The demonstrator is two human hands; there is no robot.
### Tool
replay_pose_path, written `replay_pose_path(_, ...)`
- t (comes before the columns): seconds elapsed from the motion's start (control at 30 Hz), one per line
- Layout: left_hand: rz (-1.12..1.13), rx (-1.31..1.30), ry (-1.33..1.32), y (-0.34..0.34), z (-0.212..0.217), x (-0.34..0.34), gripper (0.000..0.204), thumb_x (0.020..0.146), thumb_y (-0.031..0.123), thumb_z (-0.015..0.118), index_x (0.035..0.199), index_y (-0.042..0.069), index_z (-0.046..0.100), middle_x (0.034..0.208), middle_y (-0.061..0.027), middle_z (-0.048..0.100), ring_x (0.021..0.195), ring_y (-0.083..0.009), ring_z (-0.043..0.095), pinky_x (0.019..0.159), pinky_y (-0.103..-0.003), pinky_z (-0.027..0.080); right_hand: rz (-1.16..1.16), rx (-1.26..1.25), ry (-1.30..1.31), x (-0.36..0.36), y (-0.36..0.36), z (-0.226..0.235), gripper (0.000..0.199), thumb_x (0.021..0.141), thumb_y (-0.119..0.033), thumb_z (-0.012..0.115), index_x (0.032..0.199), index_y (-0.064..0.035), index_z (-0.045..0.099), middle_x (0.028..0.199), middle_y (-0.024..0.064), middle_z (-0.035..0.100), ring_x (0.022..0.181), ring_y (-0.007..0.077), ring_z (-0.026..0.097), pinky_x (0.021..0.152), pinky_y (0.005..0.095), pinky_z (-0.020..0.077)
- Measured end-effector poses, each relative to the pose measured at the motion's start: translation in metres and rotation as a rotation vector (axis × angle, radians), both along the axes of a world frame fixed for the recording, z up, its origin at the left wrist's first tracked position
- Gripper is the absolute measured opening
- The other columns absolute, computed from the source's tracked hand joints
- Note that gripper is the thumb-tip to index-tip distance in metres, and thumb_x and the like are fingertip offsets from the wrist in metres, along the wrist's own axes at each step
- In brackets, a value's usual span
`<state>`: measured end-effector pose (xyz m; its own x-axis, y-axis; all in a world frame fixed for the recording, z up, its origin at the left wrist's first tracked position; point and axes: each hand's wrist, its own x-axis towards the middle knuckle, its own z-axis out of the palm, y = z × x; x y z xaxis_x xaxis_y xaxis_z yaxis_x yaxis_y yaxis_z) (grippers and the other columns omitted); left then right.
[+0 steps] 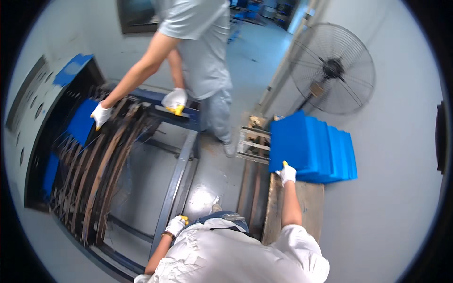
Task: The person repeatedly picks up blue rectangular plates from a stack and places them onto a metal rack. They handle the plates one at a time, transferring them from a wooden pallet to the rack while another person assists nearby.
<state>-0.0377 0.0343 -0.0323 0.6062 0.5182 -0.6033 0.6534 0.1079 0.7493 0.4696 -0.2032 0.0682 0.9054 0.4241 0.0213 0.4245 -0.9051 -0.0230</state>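
I'm seeing blue sheets lying at the slatted rack and a blue stack sitting on the worktop, so I'm judging the loading partway through. The right hand is touching the stack's near edge; I can't tell whether it's gripping. The left hand is hanging near the waist, seemingly empty, its closure unclear.

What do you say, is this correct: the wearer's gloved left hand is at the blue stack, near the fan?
Not quite: the head view shows that it is the gloved right hand, not the left, at the blue stack, near the fan. The left hand is well away from the stack.
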Motion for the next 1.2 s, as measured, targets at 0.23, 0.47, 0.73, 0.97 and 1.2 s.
replay_pose_path(0.23,-0.196,0.185,0.054,-0.001,0.026,0.004,0.026,0.075,0.022,0.052,0.095,0.008,0.059,0.094,-0.0131,0.059,0.088,-0.0273,0.056,0.077,-0.034,0.043,-0.177,0.266,0.325,-0.013,-0.002,0.021,0.037,0.074,-0.028,0.062,0.101,-0.0054,0.052,0.076,0.0077,0.056,0.065,0.0201,0.053,0.064,0.0402,0.048)
replay_pose_path(0.47,-0.209,0.201,0.053,-0.004,0.034,0.003,0.025,0.075,0.022,0.052,0.095,0.008,0.059,0.094,-0.0124,0.059,0.088,-0.0257,0.056,0.077,-0.033,0.043,-0.851,1.574,0.753,0.028,-0.013,-0.037,0.021,0.08,-0.015,0.051,0.096,-0.0015,0.049,0.088,0.0092,0.05,0.08,0.0252,0.048,0.064,0.0526,0.0435)
replay_pose_path(0.73,-0.185,0.17,0.055,-0.002,0.044,0.004,0.027,0.074,0.023,0.054,0.097,0.009,0.059,0.097,-0.0123,0.058,0.091,-0.0271,0.054,0.079,-0.034,0.042,0.01,0.017,0.063,0.007,-0.027,-0.011,0.036,0.072,-0.029,0.063,0.095,-0.0037,0.051,0.064,0.0078,0.053,0.058,0.022,0.052,0.062,0.0407,0.0465)
replay_pose_path(0.97,-0.114,0.108,0.048,-0.005,0.036,0.006,0.02,0.079,0.015,0.048,0.09,0.004,0.059,0.085,-0.0103,0.062,0.078,-0.0181,0.059,0.071,-0.028,0.046,-0.005,-0.165,0.121,0.0,-0.002,0.016,0.041,0.065,-0.044,0.064,0.091,-0.0134,0.059,0.084,0.0093,0.062,0.077,0.0259,0.059,0.063,0.0351,0.0466)
replay_pose_path(1.2,-0.135,0.149,0.048,-0.005,0.017,0.008,0.017,0.078,0.012,0.049,0.087,0.003,0.06,0.082,-0.0095,0.062,0.076,-0.0177,0.059,0.07,-0.027,0.045,-0.004,0.034,0.213,0.02,-0.015,-0.045,0.034,0.082,-0.031,0.046,0.114,-0.0179,0.046,0.114,0.007,0.048,0.105,0.027,0.043,0.087,0.0392,0.0333)
